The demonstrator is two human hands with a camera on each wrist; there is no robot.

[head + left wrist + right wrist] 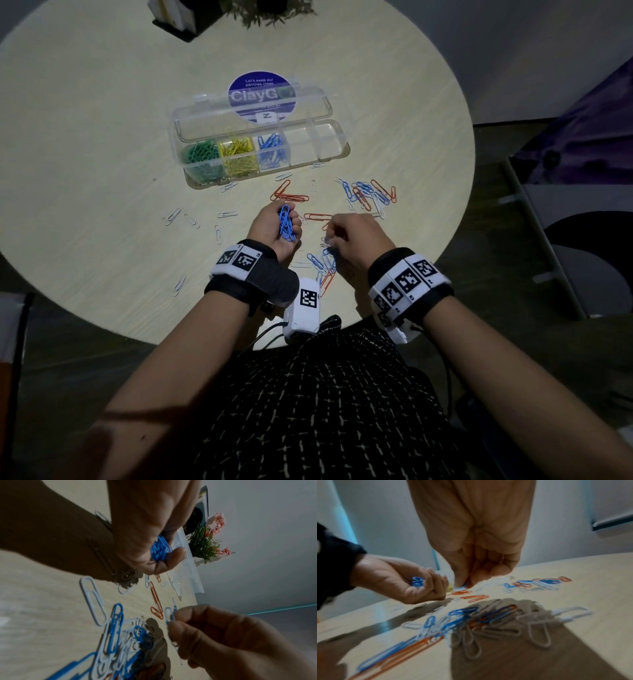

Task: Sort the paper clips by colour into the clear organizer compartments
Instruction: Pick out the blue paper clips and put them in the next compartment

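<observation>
The room is dim; light falls from above onto the round worktop [102, 144], leaving the floor around it dark. Its rim bows with wide-angle distortion. Both wrist views are soft with motion blur, the nearest paper clips [412, 654] smeared into streaks. Hard hand shadows [513, 649] lie on the worktop's near edge.

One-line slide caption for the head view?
Left hand holds a bunch of blue paper clips; right hand picks from the loose pile.
</observation>
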